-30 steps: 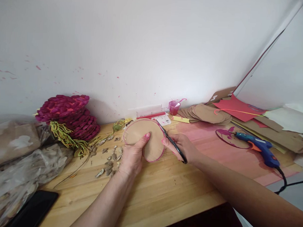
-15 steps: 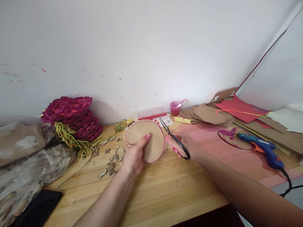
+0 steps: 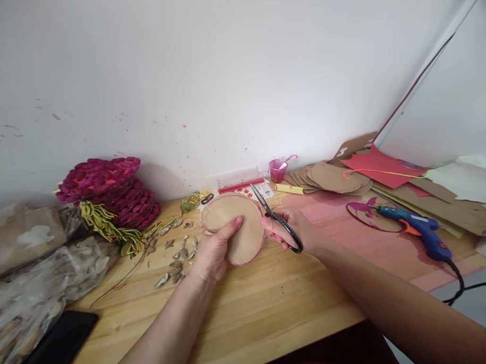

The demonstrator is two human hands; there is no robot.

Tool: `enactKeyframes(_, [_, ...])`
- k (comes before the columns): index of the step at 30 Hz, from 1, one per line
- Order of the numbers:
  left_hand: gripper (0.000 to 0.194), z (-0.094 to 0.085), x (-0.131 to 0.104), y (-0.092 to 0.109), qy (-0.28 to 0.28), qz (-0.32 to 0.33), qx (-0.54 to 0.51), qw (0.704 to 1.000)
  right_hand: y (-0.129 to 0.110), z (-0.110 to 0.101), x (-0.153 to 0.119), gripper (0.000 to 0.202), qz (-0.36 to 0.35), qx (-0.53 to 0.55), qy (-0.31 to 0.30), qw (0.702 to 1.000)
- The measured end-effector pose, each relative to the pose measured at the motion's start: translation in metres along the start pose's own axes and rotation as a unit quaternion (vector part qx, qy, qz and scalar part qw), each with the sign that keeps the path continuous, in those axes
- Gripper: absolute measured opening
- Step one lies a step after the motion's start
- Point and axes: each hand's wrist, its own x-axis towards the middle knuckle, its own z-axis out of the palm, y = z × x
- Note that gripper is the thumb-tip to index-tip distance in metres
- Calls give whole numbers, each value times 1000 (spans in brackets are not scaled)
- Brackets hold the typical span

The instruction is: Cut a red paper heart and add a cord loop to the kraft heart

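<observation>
Left hand (image 3: 213,251) pinches brown disc (image 3: 247,238), thumb on top — steadier, I guess; right hand (image 3: 299,222) grips scissors (image 3: 275,217) beside rim.

Head view, forward and downward, above tabletop (image 3: 262,310)

One bare left hand (image 3: 213,251) and one bare right hand (image 3: 294,230) are showing, making two. One pair of black-handled metal scissors (image 3: 269,211) and one blue glue gun with an orange trigger (image 3: 424,233) are making two tools. One plain, rounded, pink-edged brown cardboard piece (image 3: 249,234) and one magenta-painted round brown piece (image 3: 369,220) are making two. Overlapping brown cardboard discs (image 3: 331,177) are running to several, their exact number hiding. One small pink-stained clear cup (image 3: 277,172), one flat black phone (image 3: 64,337), one red strip (image 3: 241,185) and one yellow strip (image 3: 289,189) are each appearing singly. Loose brownish-grey shell-like pieces (image 3: 176,277) are totalling more than ten. Knobbly magenta stacked pieces (image 3: 101,180) are numbering several.
</observation>
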Motion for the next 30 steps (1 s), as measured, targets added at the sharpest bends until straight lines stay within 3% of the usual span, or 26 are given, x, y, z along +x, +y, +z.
enactKeyframes(7, [60,1,-1,-1,-8,-26,15,1000,-5,10,-6,37,-32,-7,-28,999])
enactKeyframes(12, [52,-3,3,8,14,10,22,1000,-5,9,-7,40,-35,-31,-57,997])
enactKeyframes(18, [45,-11,8,24,50,41,28,998,-1,3,-3,46,45,-25,-54,997])
enactKeyframes(21, [45,-11,8,26,50,35,29,998,-2,1,-3,48,31,-20,-39,999])
enactKeyframes(26, [44,-10,8,27,45,25,28,998,-6,-5,-4,47,-49,-24,30,998])
enactKeyframes(30, [47,-9,9,28,45,28,29,998,-10,-3,-6,47,-33,-76,13,997])
